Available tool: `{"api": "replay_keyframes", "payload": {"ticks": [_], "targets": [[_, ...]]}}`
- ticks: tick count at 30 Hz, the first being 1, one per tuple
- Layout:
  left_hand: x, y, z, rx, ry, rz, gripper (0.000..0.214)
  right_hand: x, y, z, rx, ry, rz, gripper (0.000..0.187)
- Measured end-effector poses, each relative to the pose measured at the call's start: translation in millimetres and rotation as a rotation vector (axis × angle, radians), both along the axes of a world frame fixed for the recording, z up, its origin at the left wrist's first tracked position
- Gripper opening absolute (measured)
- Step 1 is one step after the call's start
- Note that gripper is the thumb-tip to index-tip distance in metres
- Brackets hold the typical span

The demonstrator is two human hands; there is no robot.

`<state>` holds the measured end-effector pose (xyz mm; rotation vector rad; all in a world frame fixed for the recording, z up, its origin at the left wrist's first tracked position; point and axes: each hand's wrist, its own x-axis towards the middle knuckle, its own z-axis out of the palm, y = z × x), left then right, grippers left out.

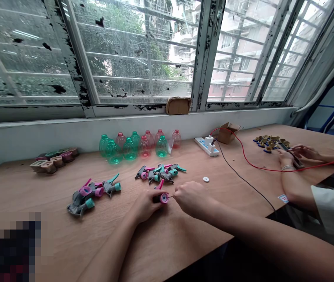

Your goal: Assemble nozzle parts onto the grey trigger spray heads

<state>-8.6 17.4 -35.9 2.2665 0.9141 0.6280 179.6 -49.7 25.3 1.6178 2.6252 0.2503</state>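
Gripping a trigger-sprayer head [158,197] in the left hand [146,205], fingers curled shut around its dark body, pink collar pointing toward the other hand. Right hand [192,199] just beside it at 3 o'clock, fingertips [176,192] pinched together at the collar; a thin strand may run between them, too small to tell, so cannot say what they grasp.

Both hands over a wooden table [120,243]. Loose pile of grey sprayer heads [87,197] with pink and teal parts at 10 o'clock, near. Second pile of sprayer heads [159,173] at 12 o'clock, close in front of the hands. Small white disc [205,179] lying alone at 1 o'clock.

Farther out at 12 o'clock, a cluster of clear green and pink plastic bottles [137,145] stands upright along the wall. At 11 o'clock, a group of square pink, brown and green caps [52,159]. White power strip [206,146] at 1 o'clock, with red cable [258,169] and black cable [243,182] running from it. Open cardboard box [227,132] just behind the strip.

At 2 o'clock, a co-worker's hands [294,155] hold a dark phone [291,154], near a heap of round gold-topped parts [269,143]. Barred window [137,51] beyond the table.
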Motion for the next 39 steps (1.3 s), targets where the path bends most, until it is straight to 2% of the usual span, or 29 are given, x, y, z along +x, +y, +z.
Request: {"api": "replay_keyframes", "payload": {"ticks": [2,6,13,24,29,35,39], "targets": [[1,-1,0.6,0.014,0.001,0.005,0.026,4,7,0.1,-0.013,0.019,-0.011,0.025],[1,-3,3.9,0.031,0.03,-0.037,0.02,18,24,-5.9,-0.028,0.068,0.076,0.031],[0,-5,6.8,-0.007,0.036,-0.051,0.022,32,34,-22.9,-0.026,0.191,0.165,0.028],[-1,-5,4.9,-0.028,0.026,-0.071,0.02,39,51,-17.5,-0.095,0.238,0.322,0.019],[-2,-3,2.2,-0.035,0.015,-0.077,0.019,40,55,-18.4,-0.132,0.279,0.338,0.018],[-3,-1,-2.1,-0.05,0.001,-0.067,0.02,44,55,-32.8,-0.257,0.554,0.371,0.019],[-3,-2,-1.7,-0.045,0.002,-0.056,0.021,48,55,-49.2,-0.27,0.707,0.342,0.022]]}}
